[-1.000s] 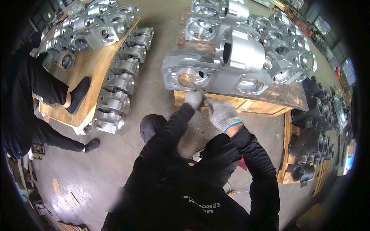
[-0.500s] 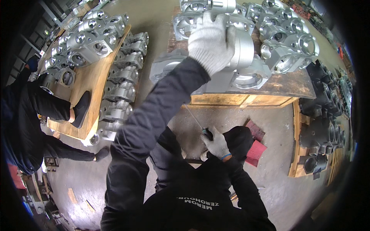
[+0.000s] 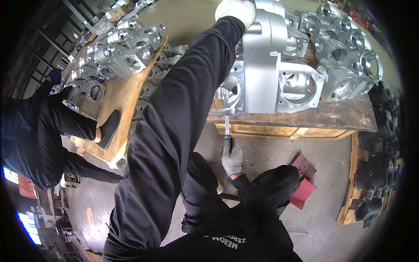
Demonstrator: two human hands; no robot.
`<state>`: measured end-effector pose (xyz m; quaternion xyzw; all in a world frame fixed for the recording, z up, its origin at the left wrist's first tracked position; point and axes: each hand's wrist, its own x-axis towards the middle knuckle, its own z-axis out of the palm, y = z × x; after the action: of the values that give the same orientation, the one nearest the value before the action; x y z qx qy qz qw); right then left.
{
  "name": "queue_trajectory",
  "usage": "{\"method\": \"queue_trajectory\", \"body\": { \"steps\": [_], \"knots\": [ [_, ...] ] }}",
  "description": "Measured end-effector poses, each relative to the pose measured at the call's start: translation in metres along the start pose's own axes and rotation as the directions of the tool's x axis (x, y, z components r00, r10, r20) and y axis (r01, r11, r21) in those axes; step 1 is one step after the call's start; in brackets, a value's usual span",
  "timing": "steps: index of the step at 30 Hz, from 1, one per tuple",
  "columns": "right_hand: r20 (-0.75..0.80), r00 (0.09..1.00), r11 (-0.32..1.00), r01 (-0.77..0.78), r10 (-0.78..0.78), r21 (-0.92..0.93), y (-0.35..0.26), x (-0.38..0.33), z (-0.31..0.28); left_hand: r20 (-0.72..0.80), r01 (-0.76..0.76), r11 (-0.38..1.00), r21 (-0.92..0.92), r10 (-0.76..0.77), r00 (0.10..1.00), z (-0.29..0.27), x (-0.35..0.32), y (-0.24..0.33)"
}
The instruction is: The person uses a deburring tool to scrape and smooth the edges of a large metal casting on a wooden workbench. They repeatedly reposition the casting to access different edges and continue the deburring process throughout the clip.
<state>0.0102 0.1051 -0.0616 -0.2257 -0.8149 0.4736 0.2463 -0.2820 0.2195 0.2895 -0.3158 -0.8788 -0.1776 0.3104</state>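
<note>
My left hand [image 3: 235, 12], in a white knit glove, grips the far upper part of a large silver metal casting [image 3: 262, 65] on the wooden bench. Its fingers are partly cut off by the top of the view. My right hand [image 3: 231, 158], also gloved, is wrapped around the dark handle of a file [image 3: 227, 125]. The flat metal blade points away from me and reaches up to the round opening on the casting's near left side. Whether the blade touches the metal cannot be made out. A square flange with a wide bore [image 3: 300, 86] faces me on the right.
More silver castings [image 3: 345, 70] crowd the bench [image 3: 345, 114] to the right. On the left, a co-worker's shoe [image 3: 109, 129] rests on a wooden board [image 3: 126, 98] bearing castings. Dark castings [image 3: 371, 174] stand on a pallet at right. Red pieces [image 3: 302, 192] lie near my knee.
My left hand has moved farther away and the casting now sits turned, with its openings toward me. My right hand has brought the file forward and upright, up to the casting.
</note>
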Motion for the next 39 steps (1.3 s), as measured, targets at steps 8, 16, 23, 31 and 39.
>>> {"method": "queue_trajectory", "body": {
  "steps": [8,16,23,31,39],
  "knots": [
    [0.330,0.879,0.533,-0.472,0.344,0.703,-0.063,0.023,0.035,0.179,-0.293,0.931,0.217,0.257,0.950,0.003,0.017,-0.012],
    [0.346,0.875,0.478,-0.476,0.338,0.738,-0.066,0.029,0.031,0.144,-0.311,0.912,0.268,0.281,0.949,0.006,0.021,-0.030],
    [0.233,0.891,0.546,-0.427,0.389,0.721,-0.064,0.020,0.039,0.179,-0.257,0.945,0.205,0.222,0.959,0.012,0.025,-0.028],
    [0.250,0.888,0.489,-0.427,0.386,0.761,-0.064,0.020,0.053,0.116,-0.260,0.936,0.236,0.239,0.964,0.004,0.017,-0.028],
    [0.582,0.755,0.687,-0.595,0.301,0.417,-0.044,0.069,-0.013,0.112,-0.216,0.953,0.213,0.196,0.974,0.009,0.021,-0.028]
  ]
}}
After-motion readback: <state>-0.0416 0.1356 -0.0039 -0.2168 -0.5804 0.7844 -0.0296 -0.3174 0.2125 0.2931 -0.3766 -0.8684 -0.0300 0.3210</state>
